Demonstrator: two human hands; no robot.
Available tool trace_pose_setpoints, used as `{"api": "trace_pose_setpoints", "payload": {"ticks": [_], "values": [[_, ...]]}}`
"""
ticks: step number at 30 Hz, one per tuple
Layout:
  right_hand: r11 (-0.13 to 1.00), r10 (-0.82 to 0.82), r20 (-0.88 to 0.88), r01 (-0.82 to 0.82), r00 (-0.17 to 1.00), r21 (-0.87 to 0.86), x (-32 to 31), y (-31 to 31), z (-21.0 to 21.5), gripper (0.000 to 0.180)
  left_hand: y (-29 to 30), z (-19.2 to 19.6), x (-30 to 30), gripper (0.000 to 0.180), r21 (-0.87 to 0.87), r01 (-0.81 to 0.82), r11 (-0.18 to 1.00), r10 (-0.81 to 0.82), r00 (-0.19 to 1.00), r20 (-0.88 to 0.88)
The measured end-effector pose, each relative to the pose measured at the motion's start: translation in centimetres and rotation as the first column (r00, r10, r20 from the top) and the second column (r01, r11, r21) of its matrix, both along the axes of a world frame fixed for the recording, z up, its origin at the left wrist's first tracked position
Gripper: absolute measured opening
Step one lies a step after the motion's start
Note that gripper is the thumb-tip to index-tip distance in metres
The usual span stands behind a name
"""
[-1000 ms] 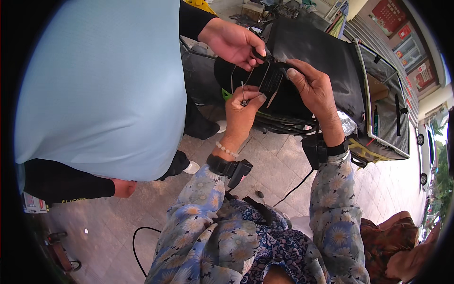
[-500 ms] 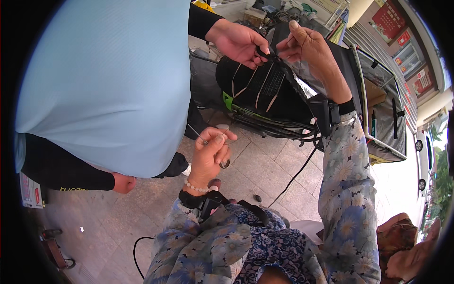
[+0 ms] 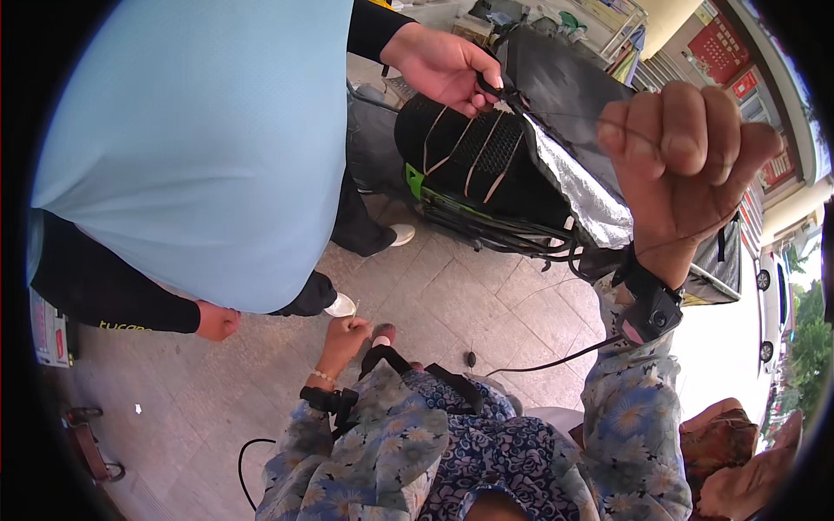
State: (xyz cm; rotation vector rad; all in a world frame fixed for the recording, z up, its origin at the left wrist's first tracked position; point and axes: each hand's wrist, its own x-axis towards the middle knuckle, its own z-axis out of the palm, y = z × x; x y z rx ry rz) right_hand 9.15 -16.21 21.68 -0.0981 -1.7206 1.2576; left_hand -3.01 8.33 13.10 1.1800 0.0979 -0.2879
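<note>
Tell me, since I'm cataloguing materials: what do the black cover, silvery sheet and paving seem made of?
Black cover: probably coated fabric, smooth with a dull sheen. Silvery sheet: likely foil-faced lining, crinkled and brightly reflective. Paving: stone or concrete slabs, matte, with visible joints; which is unclear.

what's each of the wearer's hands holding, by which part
The right hand holds a dark thread by a stretch across its grip. The left hand pinches a thin item, too small to identify, held part unclear.

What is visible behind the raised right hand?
Behind the right hand, a black cover shows at its left and a red sign above; what it covers directly cannot be seen.
</note>
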Motion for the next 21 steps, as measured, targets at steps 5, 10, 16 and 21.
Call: {"api": "trace_pose_setpoints", "payload": {"ticks": [5, 10, 16, 21], "values": [[0.950, -0.312, 0.132, 0.313, 0.941, 0.007, 4.4, -5.2, -7.1, 0.039, -9.9, -6.5, 1.1, 0.007, 0.331, -0.491, 0.806, 0.432, 0.870, 0.240], [0.814, -0.531, 0.745, 0.487, 0.404, 0.316, 4.7, -10.2, -13.0, 0.028, -24.1, -14.5, -5.1, 0.018, 0.383, -0.906, -0.182, 0.619, 0.197, 0.760], [0.511, -0.751, 0.656, 0.693, 0.072, 0.508, 6.8, -9.8, -12.4, 0.029, -18.2, -12.7, -0.2, 0.027, 0.129, -0.982, -0.141, 0.768, -0.026, 0.640], [0.285, -0.919, 0.392, 0.617, -0.043, 0.734, 2.8, -2.9, -7.8, 0.037, -14.5, -13.2, 5.7, 0.033, -0.010, -0.921, -0.391, 0.434, -0.194, 0.880]]}}
